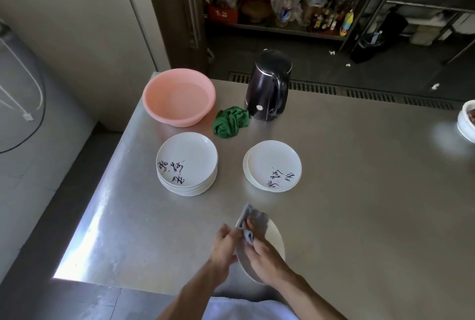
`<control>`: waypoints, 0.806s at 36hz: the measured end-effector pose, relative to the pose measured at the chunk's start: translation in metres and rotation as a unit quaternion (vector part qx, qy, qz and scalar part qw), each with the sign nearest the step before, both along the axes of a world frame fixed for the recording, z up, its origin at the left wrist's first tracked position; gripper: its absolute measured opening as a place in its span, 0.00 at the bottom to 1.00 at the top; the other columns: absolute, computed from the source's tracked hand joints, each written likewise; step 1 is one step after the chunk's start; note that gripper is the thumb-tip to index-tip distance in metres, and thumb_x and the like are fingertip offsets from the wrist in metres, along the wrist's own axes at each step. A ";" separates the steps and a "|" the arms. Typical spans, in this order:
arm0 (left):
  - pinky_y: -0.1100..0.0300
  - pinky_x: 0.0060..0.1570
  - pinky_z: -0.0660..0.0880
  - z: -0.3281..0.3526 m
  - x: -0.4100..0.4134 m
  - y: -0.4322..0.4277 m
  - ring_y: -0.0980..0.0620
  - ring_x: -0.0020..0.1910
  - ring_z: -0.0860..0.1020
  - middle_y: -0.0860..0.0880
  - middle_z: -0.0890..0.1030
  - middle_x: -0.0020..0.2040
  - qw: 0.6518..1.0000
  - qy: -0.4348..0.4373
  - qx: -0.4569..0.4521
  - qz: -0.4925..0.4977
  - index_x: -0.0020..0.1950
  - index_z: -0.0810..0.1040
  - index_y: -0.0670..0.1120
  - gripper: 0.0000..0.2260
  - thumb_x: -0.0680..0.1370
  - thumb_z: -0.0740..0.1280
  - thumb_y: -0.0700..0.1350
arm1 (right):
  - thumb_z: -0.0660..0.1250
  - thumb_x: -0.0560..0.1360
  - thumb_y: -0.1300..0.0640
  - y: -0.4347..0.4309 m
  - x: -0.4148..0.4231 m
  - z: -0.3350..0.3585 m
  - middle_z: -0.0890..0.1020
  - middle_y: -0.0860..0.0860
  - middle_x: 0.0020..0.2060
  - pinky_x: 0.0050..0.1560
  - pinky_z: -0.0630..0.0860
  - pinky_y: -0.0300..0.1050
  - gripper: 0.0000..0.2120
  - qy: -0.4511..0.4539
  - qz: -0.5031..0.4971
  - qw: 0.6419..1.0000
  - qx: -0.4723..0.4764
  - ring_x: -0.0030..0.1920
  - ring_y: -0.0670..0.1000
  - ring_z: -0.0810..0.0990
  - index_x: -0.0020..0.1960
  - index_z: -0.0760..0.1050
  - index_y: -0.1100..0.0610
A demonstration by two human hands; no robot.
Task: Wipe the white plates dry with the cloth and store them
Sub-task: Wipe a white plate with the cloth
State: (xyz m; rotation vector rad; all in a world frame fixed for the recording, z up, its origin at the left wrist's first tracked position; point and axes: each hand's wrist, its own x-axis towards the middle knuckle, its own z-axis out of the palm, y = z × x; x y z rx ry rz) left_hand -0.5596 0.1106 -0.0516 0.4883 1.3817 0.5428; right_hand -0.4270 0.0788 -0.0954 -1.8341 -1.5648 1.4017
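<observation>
Left hand [223,245] gripping a white plate [276,240], right hand [266,260] pinching the grey cloth [257,219] against it: wiping under way, left stack [186,162] and right stack [272,165] farther off, storing apparently not yet begun.

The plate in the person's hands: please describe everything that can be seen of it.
The plate is round, white and smooth, like glazed ceramic. It is held tilted above the metal table, near the table's front edge. The left hand grips its left rim. The right hand holds a grey cloth against its surface, so much of the plate is hidden. No print can be seen on the bare part.
</observation>
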 end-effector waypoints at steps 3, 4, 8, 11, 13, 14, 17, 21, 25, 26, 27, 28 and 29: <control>0.49 0.42 0.82 -0.003 -0.003 -0.008 0.44 0.41 0.82 0.42 0.79 0.43 1.000 -0.007 -0.012 0.005 0.50 0.68 0.45 0.05 0.81 0.63 0.37 | 0.56 0.84 0.48 -0.004 0.007 -0.007 0.47 0.37 0.79 0.75 0.41 0.32 0.30 -0.041 0.074 0.996 0.006 0.79 0.38 0.46 0.82 0.48 0.48; 0.51 0.39 0.81 -0.004 -0.005 -0.010 0.44 0.39 0.82 0.42 0.80 0.42 1.000 -0.013 -0.013 0.014 0.51 0.68 0.45 0.05 0.81 0.62 0.36 | 0.56 0.85 0.51 -0.004 0.012 -0.011 0.46 0.43 0.80 0.74 0.39 0.30 0.29 -0.085 0.089 0.992 0.009 0.80 0.43 0.46 0.82 0.49 0.54; 0.49 0.43 0.81 -0.002 -0.007 -0.009 0.37 0.49 0.82 0.40 0.84 0.54 1.000 -0.022 -0.014 0.005 0.66 0.75 0.45 0.15 0.82 0.58 0.34 | 0.52 0.85 0.54 -0.001 0.025 -0.015 0.43 0.58 0.80 0.76 0.40 0.40 0.30 -0.183 0.006 0.980 -0.075 0.81 0.53 0.42 0.80 0.43 0.64; 0.48 0.52 0.83 0.005 -0.006 -0.008 0.41 0.59 0.83 0.44 0.85 0.59 0.995 -0.057 0.022 -0.081 0.68 0.79 0.52 0.22 0.82 0.55 0.36 | 0.53 0.85 0.52 -0.002 0.014 -0.011 0.41 0.54 0.79 0.77 0.39 0.39 0.30 -0.156 0.043 0.987 -0.016 0.81 0.52 0.42 0.81 0.45 0.63; 0.50 0.54 0.82 0.010 -0.007 -0.009 0.44 0.61 0.83 0.44 0.85 0.61 0.991 -0.082 0.031 -0.103 0.69 0.79 0.54 0.17 0.85 0.58 0.40 | 0.55 0.85 0.52 -0.006 0.009 -0.007 0.41 0.50 0.79 0.79 0.41 0.40 0.30 -0.131 0.104 0.985 0.048 0.81 0.48 0.43 0.81 0.47 0.60; 0.50 0.54 0.82 0.011 -0.007 -0.010 0.44 0.61 0.83 0.44 0.85 0.61 0.990 -0.090 0.034 -0.105 0.70 0.79 0.53 0.15 0.86 0.60 0.43 | 0.56 0.85 0.53 -0.007 0.010 -0.008 0.42 0.49 0.79 0.79 0.44 0.41 0.29 -0.121 0.121 0.983 0.064 0.80 0.47 0.43 0.81 0.49 0.59; 0.49 0.52 0.82 0.006 -0.010 -0.012 0.43 0.60 0.83 0.43 0.84 0.61 0.990 -0.093 0.048 -0.095 0.71 0.78 0.53 0.18 0.82 0.62 0.42 | 0.54 0.85 0.54 -0.008 0.023 -0.011 0.46 0.50 0.81 0.79 0.43 0.40 0.27 -0.159 0.129 0.977 0.066 0.80 0.45 0.43 0.81 0.51 0.57; 0.48 0.48 0.83 -0.003 -0.009 -0.012 0.45 0.52 0.85 0.44 0.86 0.58 0.997 -0.064 0.038 -0.026 0.67 0.79 0.50 0.21 0.82 0.55 0.33 | 0.50 0.85 0.55 0.000 0.028 -0.005 0.45 0.58 0.81 0.78 0.42 0.44 0.28 -0.212 0.001 0.976 -0.058 0.81 0.52 0.43 0.81 0.45 0.63; 0.60 0.32 0.77 -0.001 -0.010 -0.001 0.55 0.37 0.81 0.45 0.83 0.43 0.999 -0.024 0.024 -0.006 0.52 0.77 0.43 0.09 0.80 0.60 0.33 | 0.55 0.85 0.54 0.004 0.011 0.008 0.45 0.50 0.80 0.78 0.45 0.40 0.29 -0.100 -0.019 0.995 -0.006 0.80 0.47 0.44 0.81 0.48 0.60; 0.60 0.32 0.77 -0.002 -0.010 0.000 0.54 0.36 0.80 0.45 0.80 0.41 1.000 -0.013 0.021 -0.007 0.50 0.74 0.43 0.05 0.80 0.62 0.34 | 0.56 0.85 0.53 0.002 0.008 0.011 0.46 0.45 0.80 0.77 0.46 0.36 0.28 -0.071 0.005 0.997 0.015 0.80 0.44 0.46 0.81 0.50 0.57; 0.59 0.34 0.77 -0.003 -0.009 0.000 0.52 0.37 0.79 0.44 0.78 0.41 1.000 -0.001 0.018 -0.009 0.49 0.71 0.43 0.04 0.79 0.64 0.35 | 0.57 0.85 0.52 -0.001 0.007 0.012 0.47 0.42 0.79 0.76 0.46 0.32 0.28 -0.052 0.036 0.998 0.029 0.79 0.41 0.47 0.81 0.52 0.53; 0.56 0.37 0.78 -0.004 -0.009 -0.002 0.49 0.39 0.79 0.43 0.77 0.42 1.000 0.005 0.016 -0.013 0.49 0.70 0.43 0.05 0.79 0.65 0.36 | 0.57 0.84 0.52 -0.003 0.008 0.010 0.48 0.39 0.79 0.74 0.46 0.30 0.28 -0.042 0.064 0.997 0.033 0.79 0.40 0.48 0.81 0.52 0.51; 0.54 0.40 0.79 -0.005 -0.009 -0.004 0.47 0.41 0.79 0.42 0.77 0.42 1.000 0.000 0.012 -0.012 0.49 0.69 0.43 0.06 0.79 0.66 0.36 | 0.57 0.84 0.52 -0.005 0.011 0.006 0.48 0.39 0.79 0.74 0.46 0.30 0.28 -0.047 0.087 0.995 0.033 0.79 0.39 0.49 0.81 0.53 0.50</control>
